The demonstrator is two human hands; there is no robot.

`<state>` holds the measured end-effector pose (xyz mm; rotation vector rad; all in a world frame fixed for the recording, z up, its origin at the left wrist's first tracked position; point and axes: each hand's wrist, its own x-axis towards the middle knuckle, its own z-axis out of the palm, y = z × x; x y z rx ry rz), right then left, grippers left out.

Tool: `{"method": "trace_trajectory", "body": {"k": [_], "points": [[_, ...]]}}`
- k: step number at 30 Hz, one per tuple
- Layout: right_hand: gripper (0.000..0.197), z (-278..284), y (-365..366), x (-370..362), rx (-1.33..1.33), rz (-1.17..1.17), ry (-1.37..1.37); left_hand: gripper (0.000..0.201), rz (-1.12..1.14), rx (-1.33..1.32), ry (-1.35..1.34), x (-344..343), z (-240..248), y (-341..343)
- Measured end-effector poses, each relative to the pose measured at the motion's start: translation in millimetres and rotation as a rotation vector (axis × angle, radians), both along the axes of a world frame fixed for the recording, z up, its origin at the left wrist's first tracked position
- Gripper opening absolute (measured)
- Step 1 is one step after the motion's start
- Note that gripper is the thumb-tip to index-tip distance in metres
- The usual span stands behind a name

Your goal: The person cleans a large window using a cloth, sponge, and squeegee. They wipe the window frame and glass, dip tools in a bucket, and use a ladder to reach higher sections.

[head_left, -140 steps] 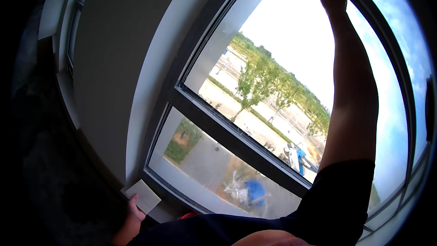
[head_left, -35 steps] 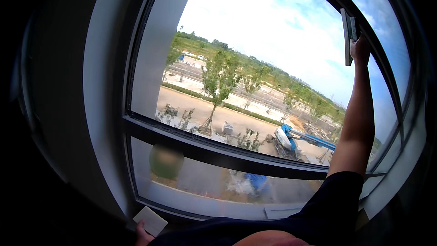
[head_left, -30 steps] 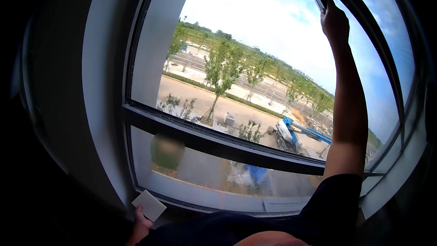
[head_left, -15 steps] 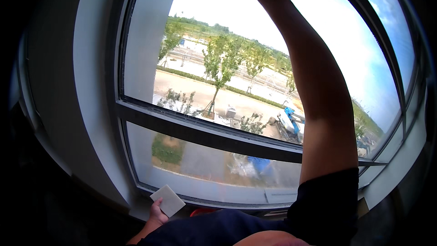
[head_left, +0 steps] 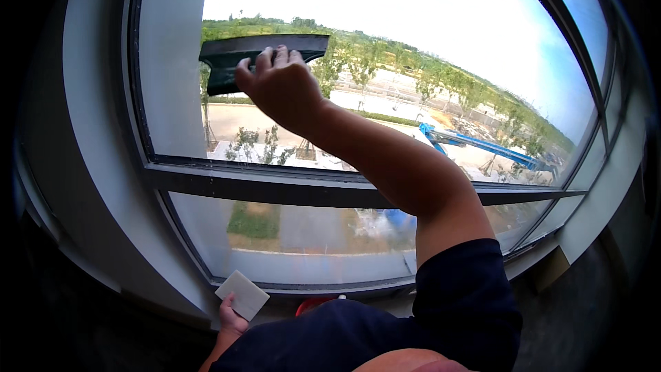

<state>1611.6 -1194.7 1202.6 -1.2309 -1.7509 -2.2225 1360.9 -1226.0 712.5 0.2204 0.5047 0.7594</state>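
My right hand (head_left: 282, 86) is raised to the upper window pane (head_left: 441, 34), its fingers closed round a wide dark squeegee (head_left: 224, 72). The squeegee lies almost level across the left part of the pane, with its greyish strip along the upper edge. Low at the left, my left hand (head_left: 233, 318) grips a flat, pale square pad (head_left: 242, 294) by its lower corner. Whether the pad is a folded cloth or a sponge, I cannot tell. It is beside the lower left corner of the window frame.
A dark crossbar (head_left: 275, 189) divides the upper pane from the lower pane (head_left: 310, 227). Below the window, a red container (head_left: 310, 305) shows partly behind my body. A pale wall column (head_left: 103, 145) stands at the left. Trees, a road and a blue lift (head_left: 482, 145) are outside.
My right hand has come down and left from the top of the view, bringing the squeegee into sight. My left hand still holds the pale pad. The view has shifted slightly.
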Motion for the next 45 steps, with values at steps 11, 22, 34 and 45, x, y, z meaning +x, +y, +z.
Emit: {"method": "trace_trajectory", "body": {"k": [11, 22, 34, 45], "points": [[0.030, 87, -303, 307, 0.900, -0.419, 0.973, 0.044, -0.051, -0.056, -0.008, -13, -56, 5], [0.026, -97, -64, 38, -0.188, -0.033, 0.106, 0.040, -0.252, 0.093, -0.012, 97, 55, 21], [0.010, 165, -138, 154, 0.466, 0.036, 0.522, 0.042, -0.112, 0.062, 0.109, 55, 19, 10], [0.037, 88, -423, 464, 1.103, -0.222, 1.564, 0.046, 0.174, 0.327, 0.232, 5, 58, 27]]}}
